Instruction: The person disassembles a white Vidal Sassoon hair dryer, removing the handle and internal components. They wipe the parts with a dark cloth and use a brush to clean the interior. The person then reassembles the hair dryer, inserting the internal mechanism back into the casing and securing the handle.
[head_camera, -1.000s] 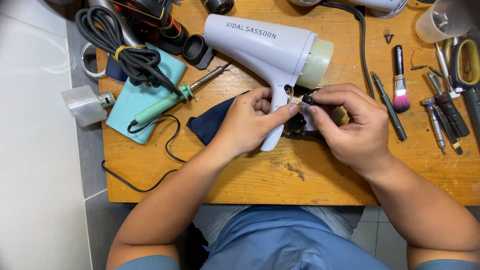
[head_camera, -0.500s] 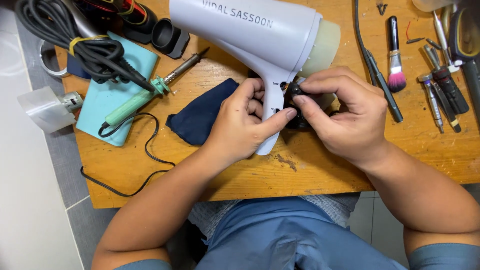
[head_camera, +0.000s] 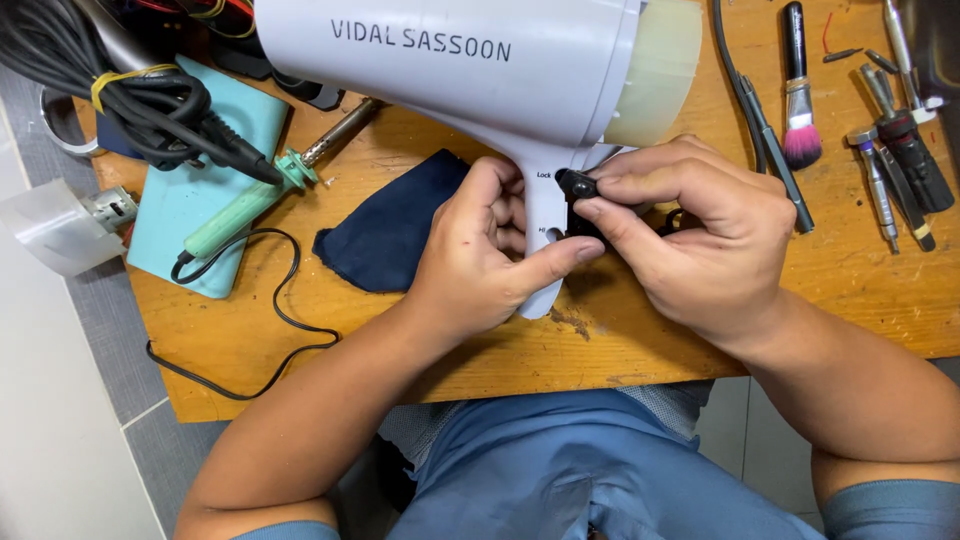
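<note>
The left hand wraps the white handle of a hair dryer near the tabletop's front edge, thumb along its side. The right hand pinches a small black switch part against that handle. A dark blue cloth lies just left; a green soldering iron rests toward the left edge, a pink-tipped brush and screwdrivers toward the right.

A repair workbench: scarred wooden table, soldering iron, screwdrivers, cleaning brush, coiled cables.
</note>
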